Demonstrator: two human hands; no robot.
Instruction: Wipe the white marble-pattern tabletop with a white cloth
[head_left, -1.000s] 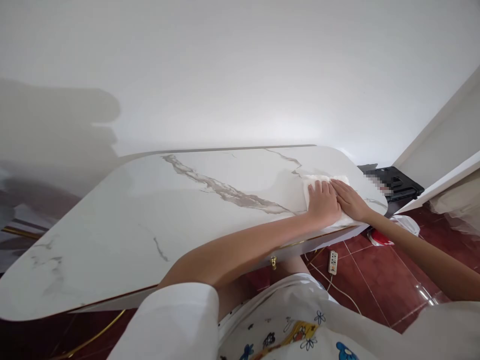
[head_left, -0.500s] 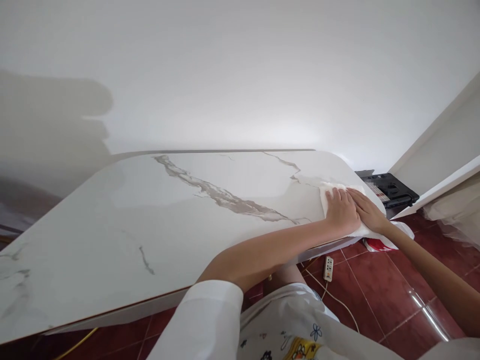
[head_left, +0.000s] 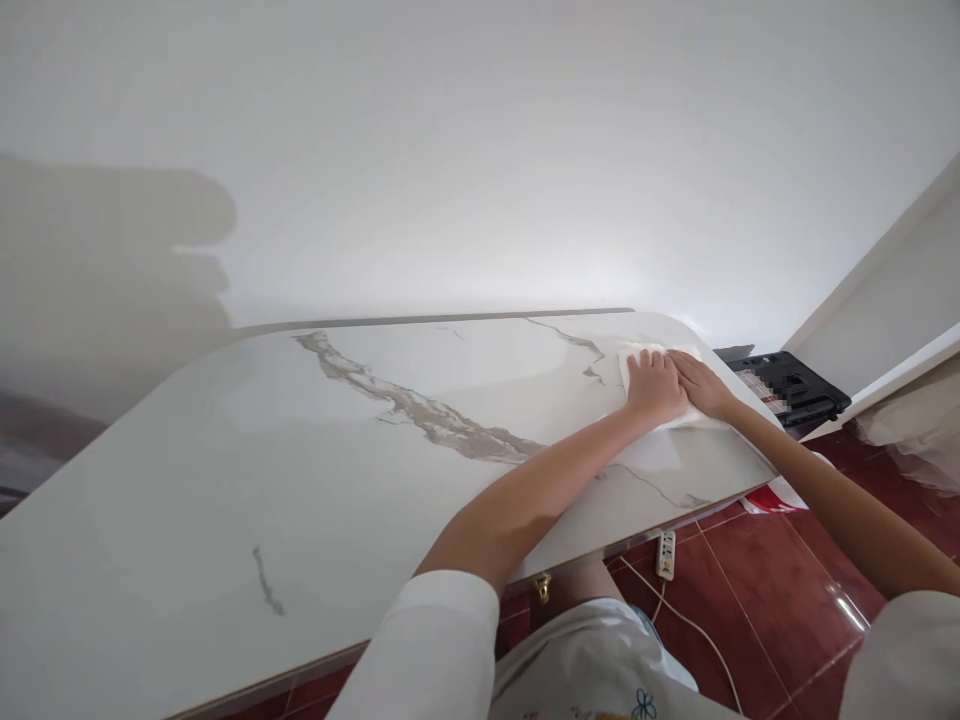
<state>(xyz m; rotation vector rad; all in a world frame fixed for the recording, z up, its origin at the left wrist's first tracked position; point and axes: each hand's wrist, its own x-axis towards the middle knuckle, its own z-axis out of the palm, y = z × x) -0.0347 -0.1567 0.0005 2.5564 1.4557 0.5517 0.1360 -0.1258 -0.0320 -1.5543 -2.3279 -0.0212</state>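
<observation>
A white cloth (head_left: pixel 636 356) lies on the white marble tabletop (head_left: pixel 300 480) near its far right corner. My left hand (head_left: pixel 654 388) lies flat on the cloth with fingers stretched out. Beside it, my right hand (head_left: pixel 699 384) also presses flat on the cloth, fingers extended and touching the left hand. Most of the cloth is hidden under both hands.
A white wall rises behind the table. A black device (head_left: pixel 795 386) sits on the floor past the table's right end. A white power strip (head_left: pixel 665 555) with its cable lies on the red tiled floor. A red and white bag (head_left: pixel 776 495) is under the table edge.
Both hands have slid the cloth away from the near right edge toward the far right corner of the tabletop. The view has shifted a little.
</observation>
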